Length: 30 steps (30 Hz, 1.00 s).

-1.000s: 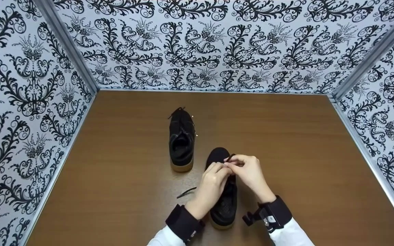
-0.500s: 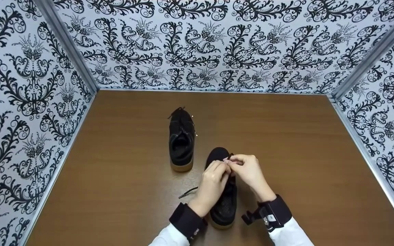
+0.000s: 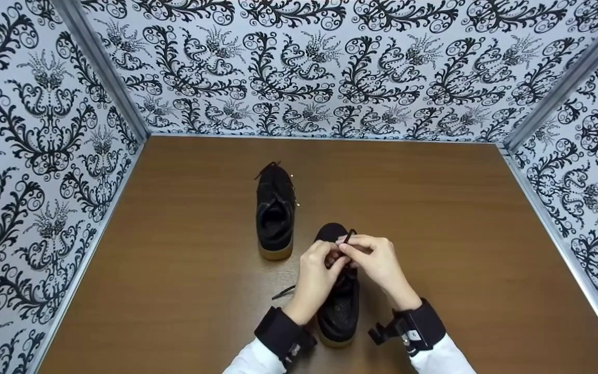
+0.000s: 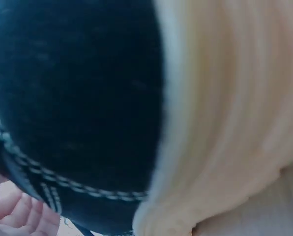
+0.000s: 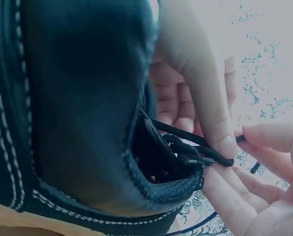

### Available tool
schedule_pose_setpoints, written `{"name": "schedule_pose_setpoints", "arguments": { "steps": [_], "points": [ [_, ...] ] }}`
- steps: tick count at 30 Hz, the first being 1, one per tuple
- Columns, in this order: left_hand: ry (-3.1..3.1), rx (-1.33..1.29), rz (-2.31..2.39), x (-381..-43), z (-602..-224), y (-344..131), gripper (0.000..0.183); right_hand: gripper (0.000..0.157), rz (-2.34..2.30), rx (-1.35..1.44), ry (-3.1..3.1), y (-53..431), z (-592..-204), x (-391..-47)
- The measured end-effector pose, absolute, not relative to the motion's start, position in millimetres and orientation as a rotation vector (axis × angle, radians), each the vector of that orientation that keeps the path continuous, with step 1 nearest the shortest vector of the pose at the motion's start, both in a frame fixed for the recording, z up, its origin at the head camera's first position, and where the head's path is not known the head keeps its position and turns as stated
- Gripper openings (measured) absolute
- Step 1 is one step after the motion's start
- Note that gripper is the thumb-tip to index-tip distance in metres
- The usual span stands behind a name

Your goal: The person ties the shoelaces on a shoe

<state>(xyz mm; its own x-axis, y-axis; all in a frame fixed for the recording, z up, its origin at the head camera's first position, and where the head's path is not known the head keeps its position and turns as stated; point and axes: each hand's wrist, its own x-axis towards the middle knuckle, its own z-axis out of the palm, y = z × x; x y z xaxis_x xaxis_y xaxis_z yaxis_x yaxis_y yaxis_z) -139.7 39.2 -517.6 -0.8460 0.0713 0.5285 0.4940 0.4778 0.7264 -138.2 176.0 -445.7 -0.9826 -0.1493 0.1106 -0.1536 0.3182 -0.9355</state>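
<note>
A black shoe (image 3: 338, 317) with a tan sole stands near the front of the table, toe away from me. Over its lacing, my left hand (image 3: 313, 272) and right hand (image 3: 379, 259) meet fingertip to fingertip. A black shoelace (image 3: 350, 236) sticks up in a small loop at the right fingertips. In the right wrist view, the left thumb (image 5: 213, 113) presses on a bend of the lace, and the right hand (image 5: 269, 182) pinches a strand beside it. The left wrist view is mostly the shoe's dark side (image 4: 77, 98) and pale sole, with fingers (image 4: 28, 214) low at left.
The matching black shoe (image 3: 275, 223) stands farther back on the left, laces in place. A loose lace end (image 3: 283, 292) lies on the brown table (image 3: 460, 218) left of my left wrist. Patterned panels (image 3: 320, 67) enclose the back and sides.
My left thumb and forefinger have spread apart into a wider ring over the lacing. The lace loop by my right fingertips now stands higher. The shoes stay in place.
</note>
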Motion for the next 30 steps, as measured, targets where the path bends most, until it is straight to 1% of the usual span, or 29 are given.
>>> {"name": "schedule_pose_setpoints", "arguments": {
  "steps": [2, 5, 9, 12, 14, 16, 19, 23, 26, 30],
  "points": [
    [-2.324, -0.454, -1.381, -141, -517, 38, 0.011, 0.016, 1.807, 0.344, -2.537, 176, -446, -138],
    [-2.346, -0.440, -1.429, -142, -515, 37, 0.012, 0.016, 1.822, 0.377, -2.529, 177, -450, -139],
    [-2.355, -0.446, -1.461, -143, -514, 35, 0.014, 0.023, 1.808, 0.396, -2.537, 185, -458, -138],
    [-2.358, -0.457, -1.468, -144, -514, 34, 0.013, 0.029, 1.765, 0.418, -2.518, 195, -475, -139],
    [-2.363, -0.455, -1.472, -145, -513, 33, 0.014, 0.031, 1.695, 0.440, -2.527, 201, -488, -141],
    [-2.372, -0.449, -1.478, -145, -513, 33, 0.015, 0.031, 1.592, 0.452, -2.558, 205, -499, -143],
    [-2.385, -0.435, -1.500, -145, -512, 32, 0.018, 0.028, 1.472, 0.462, -2.611, 206, -506, -142],
    [-2.393, -0.427, -1.517, -144, -510, 32, 0.019, 0.024, 1.479, 0.408, -2.625, 203, -509, -143],
    [-2.396, -0.407, -1.532, -143, -509, 32, 0.018, 0.022, 1.536, 0.355, -2.615, 200, -507, -142],
    [-2.386, -0.379, -1.560, -143, -508, 33, 0.017, 0.019, 1.603, 0.345, -2.575, 193, -491, -136]
  ]
}}
